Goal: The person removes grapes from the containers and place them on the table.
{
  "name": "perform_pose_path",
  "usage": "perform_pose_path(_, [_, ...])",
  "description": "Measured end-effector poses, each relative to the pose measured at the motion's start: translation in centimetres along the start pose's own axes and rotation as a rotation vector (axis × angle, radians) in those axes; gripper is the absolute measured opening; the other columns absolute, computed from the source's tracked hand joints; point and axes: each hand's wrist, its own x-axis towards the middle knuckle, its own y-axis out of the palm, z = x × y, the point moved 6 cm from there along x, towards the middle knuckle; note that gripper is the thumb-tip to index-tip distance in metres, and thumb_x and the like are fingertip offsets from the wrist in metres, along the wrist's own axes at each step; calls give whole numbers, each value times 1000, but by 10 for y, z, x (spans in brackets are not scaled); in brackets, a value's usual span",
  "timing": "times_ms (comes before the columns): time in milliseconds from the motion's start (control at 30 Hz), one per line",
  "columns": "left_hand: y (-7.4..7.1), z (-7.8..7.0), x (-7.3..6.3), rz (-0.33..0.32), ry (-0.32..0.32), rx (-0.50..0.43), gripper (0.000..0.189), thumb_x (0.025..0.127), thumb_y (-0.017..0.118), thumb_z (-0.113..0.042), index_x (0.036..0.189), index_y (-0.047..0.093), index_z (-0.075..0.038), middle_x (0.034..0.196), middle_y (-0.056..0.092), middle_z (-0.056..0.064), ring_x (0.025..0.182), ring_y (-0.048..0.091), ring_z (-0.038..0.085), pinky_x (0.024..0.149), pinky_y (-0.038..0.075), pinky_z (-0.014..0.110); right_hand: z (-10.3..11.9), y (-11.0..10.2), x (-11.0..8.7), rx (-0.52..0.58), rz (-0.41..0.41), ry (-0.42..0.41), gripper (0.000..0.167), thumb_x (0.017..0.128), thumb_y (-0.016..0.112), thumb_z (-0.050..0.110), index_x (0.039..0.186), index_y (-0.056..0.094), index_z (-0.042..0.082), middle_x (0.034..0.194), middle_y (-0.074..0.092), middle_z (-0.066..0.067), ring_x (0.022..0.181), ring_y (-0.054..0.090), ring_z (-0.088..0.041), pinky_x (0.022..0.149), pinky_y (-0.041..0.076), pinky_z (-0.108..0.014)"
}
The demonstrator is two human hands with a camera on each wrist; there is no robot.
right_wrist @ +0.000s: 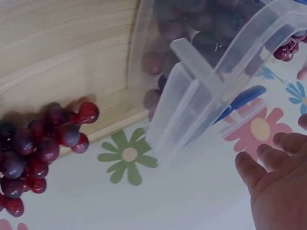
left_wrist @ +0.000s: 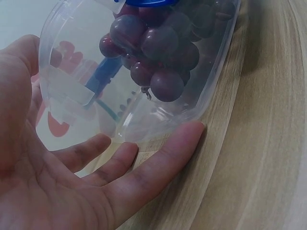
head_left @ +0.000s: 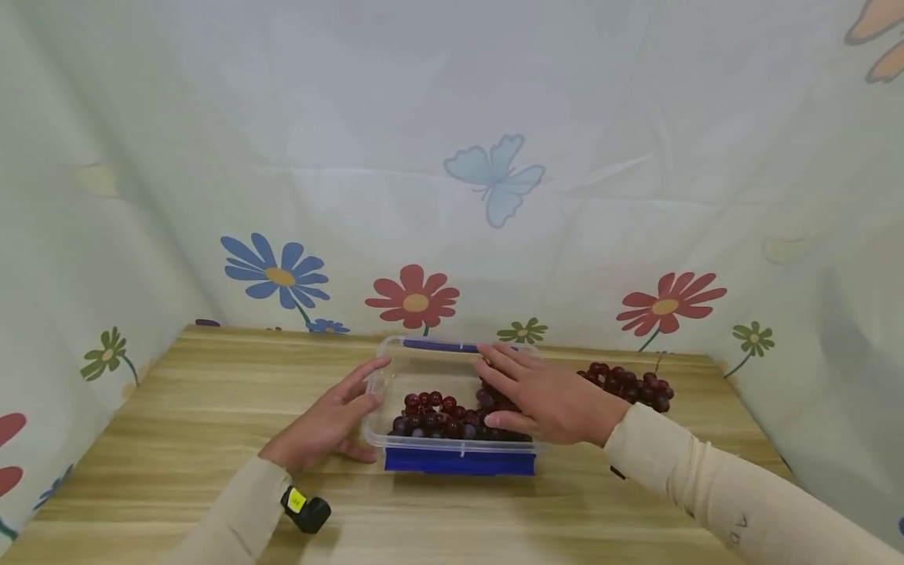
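Observation:
A clear plastic food container [head_left: 376,428] with blue clip flaps stands on the table, its top uncovered. Dark red grapes [head_left: 438,420] lie inside, mostly along the near side and at the right. My left hand [head_left: 328,416] rests against the container's left end with fingers spread; in the left wrist view the fingers [left_wrist: 158,167] lie along its clear wall. Over the container's right part, my right hand [head_left: 554,396] reaches with fingers extended, hiding some grapes beneath. In the right wrist view these fingers [right_wrist: 273,158] hold nothing visible.
Another bunch of grapes [head_left: 628,384] lies on the wooden table [head_left: 233,392] to the right of the container, partly behind my right hand. A white curtain [head_left: 339,180] printed with flowers and butterflies hangs around the table's back and sides.

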Motion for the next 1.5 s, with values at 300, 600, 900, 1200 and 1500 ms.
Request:
perform_pose_path(300, [-1, 1, -1, -2, 7, -5, 59, 110, 51, -30, 160, 27, -50, 174, 10, 20, 119, 64, 41, 73, 66, 58, 12, 2, 13, -6, 25, -45, 76, 108, 34, 61, 169, 12, 21, 177, 11, -9, 163, 19, -29, 127, 36, -54])
perform_pose_path(600, [-1, 1, -3, -9, 0, -9, 58, 110, 51, -30, 160, 28, -50, 174, 11, 19, 122, 62, 41, 73, 66, 58, 21, 2, 29, 15, 69, -63, 74, 108, 34, 60, 169, 12, 23, 177, 9, -7, 163, 17, -29, 130, 31, -50])
perform_pose_path(900, [0, -1, -1, -8, -4, -7, 57, 110, 51, -31, 158, 29, -53, 173, 13, 18, 117, 65, 39, 74, 66, 57, 27, 2, 37, -9, 86, -66, 71, 109, 36, 57, 168, 18, 22, 175, 19, -11, 162, 23, -30, 127, 38, -48])
perform_pose_path(1200, [1, -1, -2, -5, -13, -18, 56, 111, 48, -29, 158, 29, -52, 172, 17, 17, 116, 65, 38, 75, 66, 58, 32, 4, 49, 5, 124, -57, 70, 109, 37, 57, 168, 20, 23, 175, 19, -10, 161, 24, -30, 123, 43, -48])
perform_pose_path(1500, [0, 2, -3, -4, -17, -14, 56, 110, 49, -30, 157, 30, -53, 174, 12, 16, 120, 64, 40, 75, 66, 57, 39, 8, 61, 4, 164, -62, 69, 109, 39, 57, 167, 23, 24, 175, 22, -11, 157, 35, -30, 119, 48, -47])
